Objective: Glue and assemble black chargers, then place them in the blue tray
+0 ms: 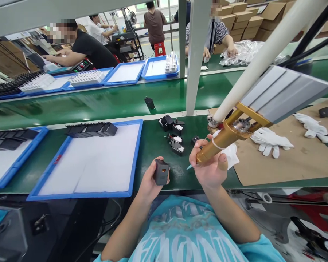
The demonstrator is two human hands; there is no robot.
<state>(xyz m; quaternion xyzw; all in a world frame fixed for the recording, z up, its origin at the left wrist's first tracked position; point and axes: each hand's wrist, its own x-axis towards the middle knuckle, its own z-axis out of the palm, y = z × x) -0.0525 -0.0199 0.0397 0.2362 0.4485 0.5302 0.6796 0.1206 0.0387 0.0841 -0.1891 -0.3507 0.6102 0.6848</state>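
Observation:
My left hand [150,182] grips a small black charger block [161,172] with an orange mark on its face, held just above the green bench edge. My right hand [211,165] is wrapped round the gold handle of a hanging tool [224,140] fixed to a white tube and a grey metal head [281,92]. Its fingers also pinch a thin light-blue stick [189,167]. Several loose black charger parts [175,134] lie on the bench just beyond both hands.
A blue tray with a white liner [98,163] lies left, a row of black chargers [91,129] at its far edge. Cardboard sheet [289,160] with white gloves [270,140] right. Conveyor belt [112,100], one black block [149,103]. People work across at blue trays.

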